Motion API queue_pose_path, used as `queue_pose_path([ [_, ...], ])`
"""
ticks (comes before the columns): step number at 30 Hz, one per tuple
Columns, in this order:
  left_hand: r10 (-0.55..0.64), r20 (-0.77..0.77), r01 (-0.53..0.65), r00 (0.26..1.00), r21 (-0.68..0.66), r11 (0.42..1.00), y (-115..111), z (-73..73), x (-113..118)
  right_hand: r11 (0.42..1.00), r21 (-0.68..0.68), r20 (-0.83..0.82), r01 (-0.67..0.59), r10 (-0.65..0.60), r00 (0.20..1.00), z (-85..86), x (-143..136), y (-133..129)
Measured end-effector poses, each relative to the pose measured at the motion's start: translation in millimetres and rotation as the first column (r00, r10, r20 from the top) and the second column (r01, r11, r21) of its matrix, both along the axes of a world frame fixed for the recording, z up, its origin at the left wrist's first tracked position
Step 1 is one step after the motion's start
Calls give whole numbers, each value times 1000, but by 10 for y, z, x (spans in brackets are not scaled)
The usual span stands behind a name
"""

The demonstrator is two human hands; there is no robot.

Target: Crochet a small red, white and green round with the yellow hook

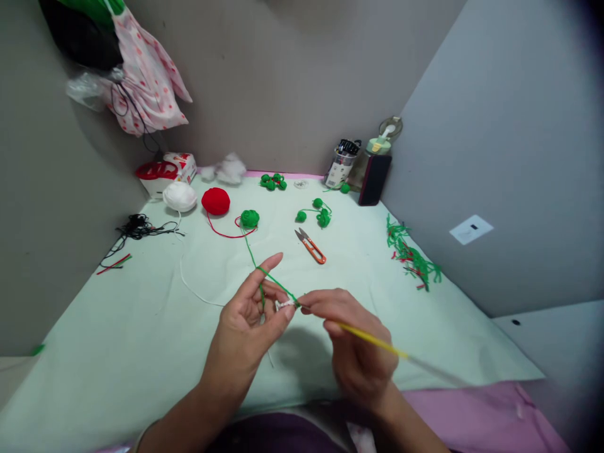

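Near the front middle of the table, my left hand (250, 318) pinches a small white and green crocheted piece (285, 304) between thumb and fingers. Its raised index finger carries green yarn (276, 280), which runs back to a green yarn ball (250, 219). Closed around a yellow-handled crochet hook (372, 340), my right hand (353, 340) is just right of the piece. The hook's tip meets the work, where fingers partly hide it. A white strand (193, 290) leads from the white yarn ball (180, 197) towards my left hand.
Orange snips (311, 246) lie beyond my hands, with a red yarn ball (216, 201) further left. Small green balls (323, 217) sit behind the snips. Yarn scraps (413, 258) are at right, black cords (139, 228) at left. A phone (375, 180) leans at the back right.
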State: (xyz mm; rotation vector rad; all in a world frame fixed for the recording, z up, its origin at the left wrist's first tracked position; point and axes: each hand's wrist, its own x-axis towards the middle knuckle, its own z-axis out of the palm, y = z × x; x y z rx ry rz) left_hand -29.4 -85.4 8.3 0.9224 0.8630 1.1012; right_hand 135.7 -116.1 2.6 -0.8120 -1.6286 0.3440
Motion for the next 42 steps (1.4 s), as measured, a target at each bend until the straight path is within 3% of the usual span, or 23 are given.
queue_pose_path([
  [4, 14, 54, -13, 998, -18, 1000, -23, 10, 2, 987, 114, 219, 111, -134, 966, -31, -13, -12],
  [7, -91, 222, 131, 971, -175, 976, -8, 57, 2, 962, 193, 339, 191, -248, 908, -61, -10, -19],
  [9, -136, 312, 228, 940, -277, 933, 18, 86, -8, 971, 158, 249, 177, -212, 945, -68, -6, -9],
  [11, -141, 353, 259, 925, -315, 913, 41, 106, -21, 993, 14, -3, 118, -118, 993, -63, -9, 20],
  [13, -121, 341, 230, 932, -297, 927, 53, 118, -30, 990, -140, -288, 4, -45, 956, -56, -22, 64],
  [15, -118, 293, 198, 949, -257, 946, 53, 124, -27, 971, -213, -435, -111, 7, 900, -58, -43, 107],
  [18, -115, 216, 162, 970, -214, 963, 46, 122, -12, 948, -268, -433, -170, 39, 900, -79, -72, 131],
  [26, -26, 123, 44, 992, -146, 988, 58, 137, -71, 970, -236, -422, -59, -47, 906, -31, -53, 39],
  [31, -98, 122, 116, 988, -148, 982, 40, 151, -69, 902, -318, -611, -293, 42, 791, -13, -36, 104],
  [34, -136, 107, 150, 985, -134, 980, 23, 119, -43, 911, -310, -517, -271, 78, 853, -29, -46, 130],
  [39, -71, 138, 88, 988, -121, 989, 13, 65, 11, 980, -197, -242, -34, -15, 970, -15, -82, 73],
  [42, -38, 191, 67, 981, -148, 987, 12, 66, 37, 991, -67, 47, 115, -112, 993, -18, -78, 10],
])
